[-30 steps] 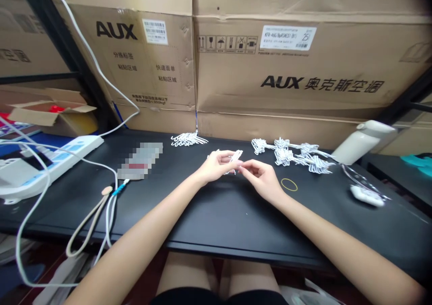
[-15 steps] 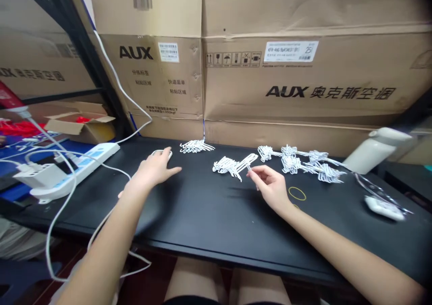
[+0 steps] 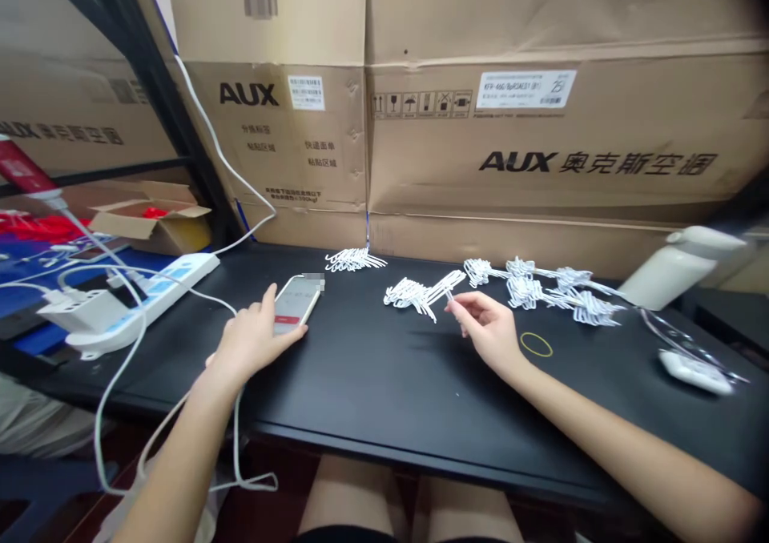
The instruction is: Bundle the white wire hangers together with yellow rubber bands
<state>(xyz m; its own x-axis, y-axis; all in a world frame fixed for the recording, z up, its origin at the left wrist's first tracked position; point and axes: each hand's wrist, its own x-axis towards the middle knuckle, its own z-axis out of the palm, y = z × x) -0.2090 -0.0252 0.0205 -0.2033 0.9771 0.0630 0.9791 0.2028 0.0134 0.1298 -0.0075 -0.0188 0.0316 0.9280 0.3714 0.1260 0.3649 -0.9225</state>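
Observation:
My left hand (image 3: pixel 251 336) is closed around the lower end of a phone (image 3: pixel 295 303), thumb on its right edge and fingers on its left. The phone's lit screen shows a red button, and its cable runs behind my wrist. On the right, my right hand (image 3: pixel 485 327) pinches the end of a thin white hook (image 3: pixel 449 295). Beside those fingertips lies a loose pile of white hooks (image 3: pixel 409 296). A smaller hook pile (image 3: pixel 352 259) rests further back. Several tied bundles of hooks (image 3: pixel 525 292) lie in two rows to the right.
A yellow rubber band (image 3: pixel 537 344) lies near my right wrist. At the right are a pale bottle (image 3: pixel 673 275) and a white case (image 3: pixel 695 372). A power strip (image 3: pixel 144 303) with cables occupies the left. Large cardboard boxes (image 3: pixel 541 191) wall off the back.
My left hand has drawn back slightly and now grips the phone, whose lit screen has come into view. My right hand keeps its pinch by the hook pile. The camera view has shifted slightly.

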